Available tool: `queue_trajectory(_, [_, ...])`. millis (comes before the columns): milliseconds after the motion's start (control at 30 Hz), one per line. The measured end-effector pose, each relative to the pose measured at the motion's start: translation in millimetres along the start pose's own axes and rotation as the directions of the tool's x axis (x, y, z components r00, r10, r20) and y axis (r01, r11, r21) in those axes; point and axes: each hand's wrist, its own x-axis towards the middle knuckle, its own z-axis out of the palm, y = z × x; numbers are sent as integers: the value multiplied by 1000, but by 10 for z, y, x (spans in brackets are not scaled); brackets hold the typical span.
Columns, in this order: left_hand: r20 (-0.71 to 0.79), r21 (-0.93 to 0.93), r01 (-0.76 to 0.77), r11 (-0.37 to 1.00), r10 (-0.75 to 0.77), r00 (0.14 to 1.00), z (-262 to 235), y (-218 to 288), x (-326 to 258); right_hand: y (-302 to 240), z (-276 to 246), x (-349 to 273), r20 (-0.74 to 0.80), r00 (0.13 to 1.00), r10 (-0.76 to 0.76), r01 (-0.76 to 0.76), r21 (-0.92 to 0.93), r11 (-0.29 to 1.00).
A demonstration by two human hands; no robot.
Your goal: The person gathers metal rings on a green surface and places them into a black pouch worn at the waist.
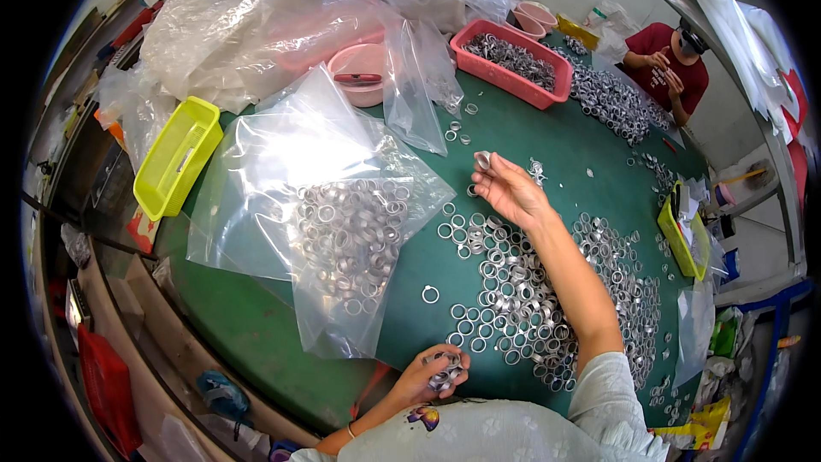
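Note:
My left hand [430,374], low in the head view by the table's near edge, is curled around several small silver metal rings [444,371]. Reaching out over the table, my right hand [511,188] pinches a single metal ring [483,159] between thumb and fingertips. Below my right forearm spreads a large pile of loose metal rings [522,308], partly hidden by the arm. One ring [430,294] lies apart on the green tabletop [410,325]. To the left, a clear plastic bag [338,338] contains many rings [351,239] and lies flat.
A pink basket [560,90] full of rings stands at the back, near another ring heap [607,103]. Across the table sits a person in a dark red shirt [646,47]. Yellow-green baskets [177,158] flank both sides. Plastic sheeting [231,26] covers the far left.

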Motion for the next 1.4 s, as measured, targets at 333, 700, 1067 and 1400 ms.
queue_trajectory(333, [-29,30,10,999,-9,1000,54,29,4,41,647,-627,218,973,-80,152,-337,929])
queue_trajectory(700, [-146,-20,-110,994,106,984,327,329,313,453,877,-1162,580,813,43,574,-812,105])
queue_trajectory(1067, [75,79,-14,997,9,997,162,379,512,-262,-878,1073,385,690,-613,134,-900,-415])
queue_trajectory(1400, [8,159,-36,987,35,999,300,481,486,-239,-691,1098,-46,880,-472,178,-890,419])
